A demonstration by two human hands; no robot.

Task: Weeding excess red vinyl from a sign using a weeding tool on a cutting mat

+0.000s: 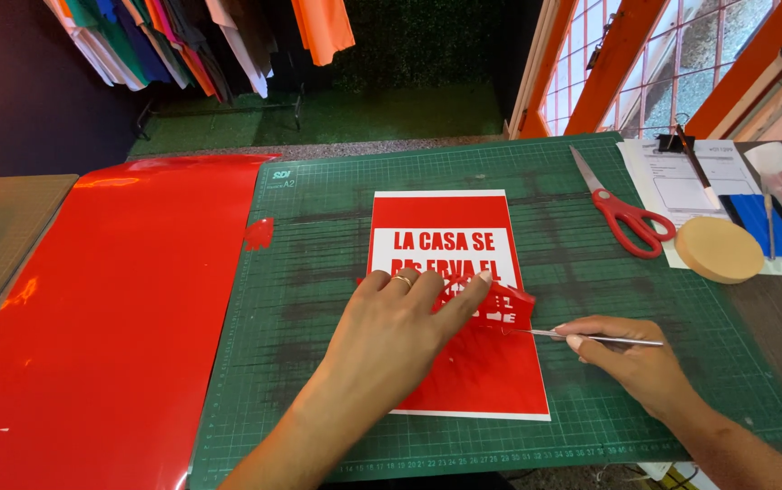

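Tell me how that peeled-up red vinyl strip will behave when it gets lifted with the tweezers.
The red vinyl strip curls where it lifts off the sheet, so it is probably thin, floppy and very light. It likely clings to itself. The tweezers in the right hand suggest it tears easily.

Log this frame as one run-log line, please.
left hand flat on red vinyl sheet | right hand holds metal pick at lifted vinyl piece | under: green cutting mat

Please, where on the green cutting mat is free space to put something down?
On the green cutting mat: a bare strip between the red vinyl sheet and the red sign sheet, and right of it below the scissors. The centre is crowded.
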